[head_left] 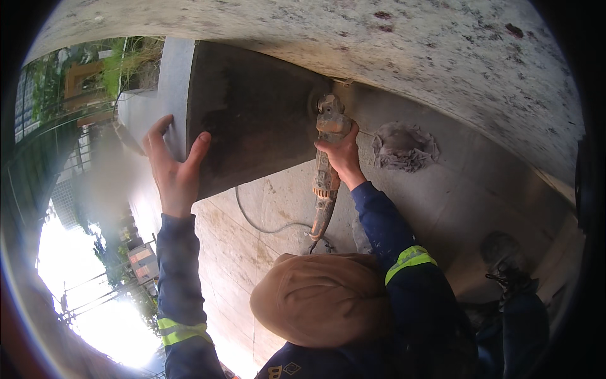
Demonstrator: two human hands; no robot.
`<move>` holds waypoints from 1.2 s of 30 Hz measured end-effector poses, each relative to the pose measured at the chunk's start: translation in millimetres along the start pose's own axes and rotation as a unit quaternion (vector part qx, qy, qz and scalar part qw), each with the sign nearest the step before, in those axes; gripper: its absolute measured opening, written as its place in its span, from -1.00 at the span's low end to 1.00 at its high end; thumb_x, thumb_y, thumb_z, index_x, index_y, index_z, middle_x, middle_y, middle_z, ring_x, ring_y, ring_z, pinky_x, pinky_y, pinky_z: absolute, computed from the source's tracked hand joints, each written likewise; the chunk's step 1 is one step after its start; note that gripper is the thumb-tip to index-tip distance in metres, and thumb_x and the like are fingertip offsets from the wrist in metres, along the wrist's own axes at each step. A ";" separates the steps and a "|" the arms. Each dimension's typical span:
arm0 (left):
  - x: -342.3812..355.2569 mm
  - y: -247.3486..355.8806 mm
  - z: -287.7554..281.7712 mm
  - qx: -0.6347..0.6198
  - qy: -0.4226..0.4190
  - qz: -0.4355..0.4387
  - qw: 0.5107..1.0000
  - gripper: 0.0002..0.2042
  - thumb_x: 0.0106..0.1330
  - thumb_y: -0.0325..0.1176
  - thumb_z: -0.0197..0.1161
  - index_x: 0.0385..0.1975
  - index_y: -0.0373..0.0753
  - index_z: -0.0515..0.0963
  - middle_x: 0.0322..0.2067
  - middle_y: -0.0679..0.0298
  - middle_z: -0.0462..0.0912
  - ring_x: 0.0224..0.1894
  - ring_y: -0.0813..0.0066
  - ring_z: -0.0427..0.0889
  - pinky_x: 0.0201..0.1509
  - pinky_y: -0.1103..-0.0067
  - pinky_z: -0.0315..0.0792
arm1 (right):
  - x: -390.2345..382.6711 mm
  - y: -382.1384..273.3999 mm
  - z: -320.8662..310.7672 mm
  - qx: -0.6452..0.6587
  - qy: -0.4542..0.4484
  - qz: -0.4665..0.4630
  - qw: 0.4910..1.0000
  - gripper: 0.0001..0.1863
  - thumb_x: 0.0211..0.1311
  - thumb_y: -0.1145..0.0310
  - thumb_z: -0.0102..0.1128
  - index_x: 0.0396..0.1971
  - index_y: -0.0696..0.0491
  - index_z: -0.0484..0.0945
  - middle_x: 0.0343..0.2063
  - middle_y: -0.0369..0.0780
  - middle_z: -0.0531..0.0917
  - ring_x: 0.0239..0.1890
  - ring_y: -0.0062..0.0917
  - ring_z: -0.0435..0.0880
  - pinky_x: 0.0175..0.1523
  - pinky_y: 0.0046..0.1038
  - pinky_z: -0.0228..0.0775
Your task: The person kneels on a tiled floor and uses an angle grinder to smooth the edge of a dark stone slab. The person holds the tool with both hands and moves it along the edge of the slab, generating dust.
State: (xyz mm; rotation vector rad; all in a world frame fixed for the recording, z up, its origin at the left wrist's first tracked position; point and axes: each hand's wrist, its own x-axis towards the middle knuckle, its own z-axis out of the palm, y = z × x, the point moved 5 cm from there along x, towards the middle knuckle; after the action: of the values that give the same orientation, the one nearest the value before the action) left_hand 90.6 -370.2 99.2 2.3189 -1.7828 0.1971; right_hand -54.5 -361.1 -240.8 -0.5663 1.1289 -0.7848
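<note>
Across the top runs a speckled pale slab, with a dark grey block below it. At the block's right end is a dusty angle grinder, disc against the dark face. The left hand is spread, ungrasping, at the block's left corner; the right hand grips the grinder's body. Right of that lies a crumpled grey cloth.

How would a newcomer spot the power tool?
Find the big dark grey block, with the left hand at its pale edge. At its right end, the right hand holds an orange-and-grey power tool. Unlike the crumpled grey heap to its right, it's slim and rigid.
</note>
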 end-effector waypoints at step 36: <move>0.2 -3.6 -0.7 0.012 -0.013 -0.010 1.000 -0.32 0.16 -0.01 0.39 0.16 -0.34 0.36 0.07 0.02 0.36 0.20 0.12 0.36 0.30 0.24 0.22 | -50.3 12.0 10.3 -0.055 -0.016 -0.023 0.998 0.01 -0.10 0.39 0.42 0.28 0.12 -0.12 -0.07 0.11 0.56 -0.04 -0.09 0.63 0.09 -0.21 0.48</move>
State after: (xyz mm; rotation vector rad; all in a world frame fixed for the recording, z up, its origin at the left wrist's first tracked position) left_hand 94.2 -369.3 99.6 2.3657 -1.7766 0.1879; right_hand -52.6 -313.8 -217.5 -0.6960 1.1379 -0.7540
